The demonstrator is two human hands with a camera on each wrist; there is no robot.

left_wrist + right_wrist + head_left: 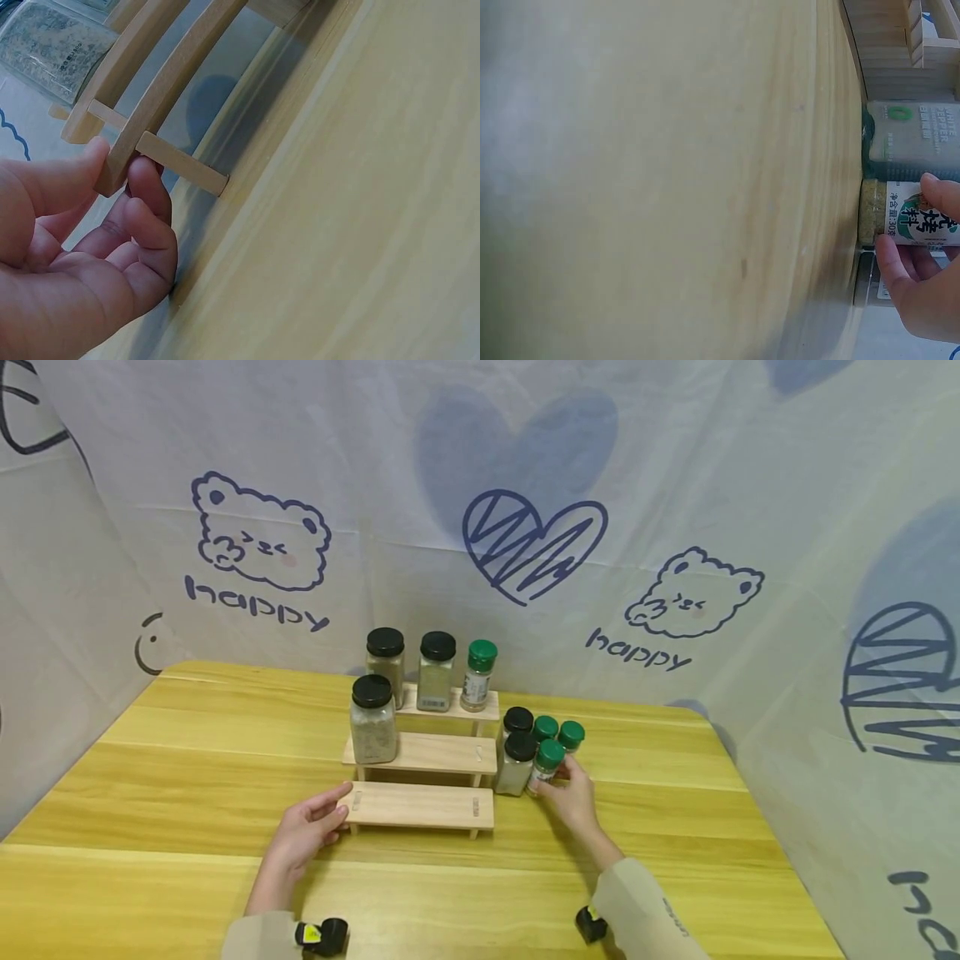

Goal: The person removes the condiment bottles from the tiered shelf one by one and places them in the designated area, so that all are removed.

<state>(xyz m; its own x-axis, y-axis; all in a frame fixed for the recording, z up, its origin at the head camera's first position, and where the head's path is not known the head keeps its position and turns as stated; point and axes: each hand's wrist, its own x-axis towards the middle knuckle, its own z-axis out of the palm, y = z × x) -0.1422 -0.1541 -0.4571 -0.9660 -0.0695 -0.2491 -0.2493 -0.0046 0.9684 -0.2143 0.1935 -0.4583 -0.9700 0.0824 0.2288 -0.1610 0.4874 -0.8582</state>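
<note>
A three-step wooden rack (420,806) stands mid-table. My left hand (306,828) pinches the left end of its lowest step; in the left wrist view the thumb lies on the board (161,94) with fingers below it. To the right of the rack, my right hand (576,800) holds a small green-capped spice jar (550,756) between thumb and fingers. The right wrist view shows this spice jar's label (919,214) and tan contents, beside a larger clear jar (907,142).
A black-capped jar (373,727) stands on the middle step. Two black-capped jars (436,677) and a green-capped one (477,681) line the top step. More jars (515,768) cluster right of the rack. A printed cloth (420,460) hangs behind the table (187,752).
</note>
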